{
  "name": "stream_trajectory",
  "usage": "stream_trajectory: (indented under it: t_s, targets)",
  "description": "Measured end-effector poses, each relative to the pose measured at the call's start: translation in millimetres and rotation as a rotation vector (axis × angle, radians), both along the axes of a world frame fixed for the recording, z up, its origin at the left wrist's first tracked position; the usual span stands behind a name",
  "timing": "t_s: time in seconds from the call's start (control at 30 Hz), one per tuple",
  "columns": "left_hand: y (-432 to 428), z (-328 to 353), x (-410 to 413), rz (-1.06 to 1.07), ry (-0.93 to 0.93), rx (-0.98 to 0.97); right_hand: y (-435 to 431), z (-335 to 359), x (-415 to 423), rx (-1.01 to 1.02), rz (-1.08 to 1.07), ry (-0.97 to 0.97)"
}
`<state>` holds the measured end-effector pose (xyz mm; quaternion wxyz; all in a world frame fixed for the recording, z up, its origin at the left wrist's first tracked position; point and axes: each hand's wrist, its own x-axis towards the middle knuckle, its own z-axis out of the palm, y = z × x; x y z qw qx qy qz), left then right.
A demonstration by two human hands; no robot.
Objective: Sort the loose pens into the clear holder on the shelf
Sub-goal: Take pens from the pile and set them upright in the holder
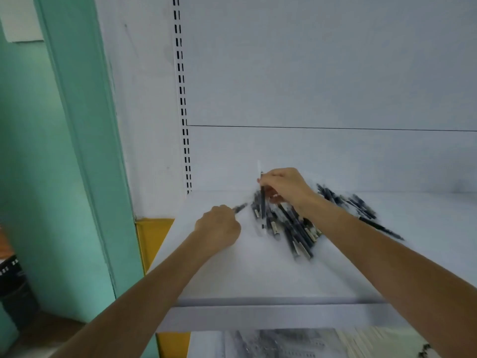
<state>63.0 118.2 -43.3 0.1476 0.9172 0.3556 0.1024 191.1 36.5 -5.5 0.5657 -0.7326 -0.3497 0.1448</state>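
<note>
A white back panel (322, 73) fills the upper half of the view, with a slotted upright (183, 112) running down it at about 11 o'clock. A teal wall (77, 138) takes up the 9 o'clock side. Below the panel the white shelf (258, 275) spreads from the centre toward 6 and 3 o'clock, with a yellow strip (152, 236) along its left edge. On a lower level at 6 o'clock lie blurred printed sheets (284, 342), and a dark bin (15, 288) stands at 8 o'clock. The loose pens (296, 228) lie in a crossed heap on the shelf at about 4 o'clock from the centre, with more scattered behind the right forearm toward 3 o'clock, and one stray pen (382, 227) points away to 4 o'clock. The right hand (286, 187) is above the heap's 11 o'clock end, its fingers pinched on an upright pen (262, 200). That pen stands at the clear holder (259, 167), which shows only as a faint pale vertical edge; its outline is too blurred to trace, and I cannot tell whether the pen's tip is inside it. The left hand (218, 228), at 9 o'clock of the heap and apart from it, is curled round a dark pen (240, 208) whose end pokes out toward 2 o'clock.
</note>
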Motion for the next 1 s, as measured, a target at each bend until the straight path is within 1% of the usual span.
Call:
stream_trajectory:
  t_s: [0.07, 0.13, 0.23, 0.3, 0.4, 0.5, 0.67, 0.77, 0.87, 1.0]
  targets:
    - [-0.6, 7.3, -1.4, 0.024, -0.115, -0.061, -15.7, 7.0, 7.7, 0.105, -0.041, 0.004]
    - [-6.0, 16.4, -2.0, 0.018, -0.256, -0.067, -34.3, 12.8, 16.1, 0.220, -0.118, -0.019]
    - [-34.2, 29.2, 7.5, -0.093, -0.456, -0.114, -73.4, 17.4, 29.8, 0.333, -0.230, -0.077]
    - [-65.4, 33.9, 23.9, -0.204, -0.513, -0.121, -106.9, 17.7, 41.5, 0.367, -0.286, -0.107]
    - [-123.1, 30.9, 59.7, -0.352, -0.534, -0.142, -168.8, 19.0, 62.3, 0.376, -0.344, -0.133]
    - [-185.3, 25.0, 98.1, -0.452, -0.568, -0.233, -241.4, 18.0, 84.0, 0.325, -0.395, -0.142]
    - [-298.5, 18.2, 152.1, -0.619, -0.536, -0.531, -373.1, 15.0, 113.9, 0.214, -0.539, -0.197]
    - [-366.4, 8.1, 177.5, -0.674, -0.499, -0.644, -449.5, 6.6, 127.3, 0.170, -0.618, -0.203]
    - [-426.6, -4.6, 201.1, -0.702, -0.445, -0.679, -515.6, -4.4, 139.9, 0.135, -0.698, -0.217]
    - [-482.4, -5.9, 225.0, -0.689, -0.406, -0.645, -579.5, -8.5, 157.0, 0.145, -0.743, -0.198]
